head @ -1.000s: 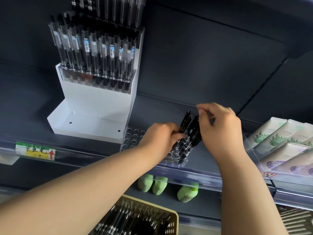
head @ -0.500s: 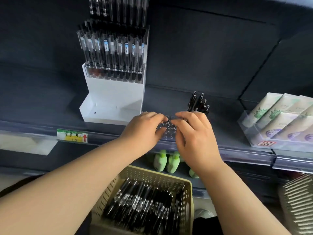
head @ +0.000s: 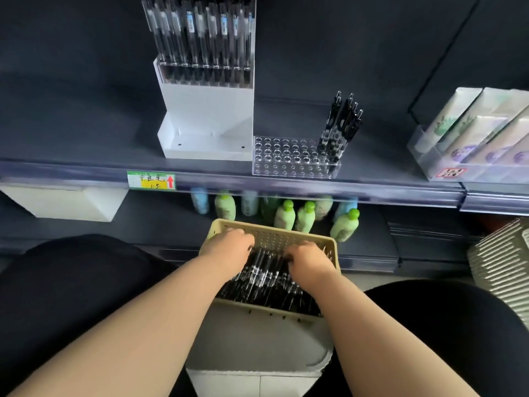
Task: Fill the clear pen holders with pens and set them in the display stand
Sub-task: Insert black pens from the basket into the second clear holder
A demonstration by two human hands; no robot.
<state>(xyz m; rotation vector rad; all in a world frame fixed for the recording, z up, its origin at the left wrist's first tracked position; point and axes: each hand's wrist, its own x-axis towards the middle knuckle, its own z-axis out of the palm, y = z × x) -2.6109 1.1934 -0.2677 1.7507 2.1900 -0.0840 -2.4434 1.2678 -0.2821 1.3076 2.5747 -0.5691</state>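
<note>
A clear pen holder [head: 286, 156] stands on the shelf, right of the white display stand [head: 206, 110]. A few black pens [head: 343, 118] fill its right end; the other holes are bare. The stand's upper tier carries a holder full of pens [head: 200, 38], while its lower tier has nothing in it. Below, a beige basket [head: 274, 233] holds a heap of black pens [head: 263, 282]. My left hand [head: 232, 247] and my right hand [head: 307, 260] are both inside the basket, fingers curled down into the pens.
A price label [head: 150, 180] sits on the shelf edge. Green bottles [head: 286, 216] stand on the lower shelf behind the basket. A clear tray of tubes [head: 472, 138] is at the right. The basket rests on a white box [head: 257, 353]. Stacked baskets [head: 501, 262] are at far right.
Both hands have left the clear holder on the shelf and dropped into the basket of pens. The view has tilted down. The holder now stands alone with a few pens in it.
</note>
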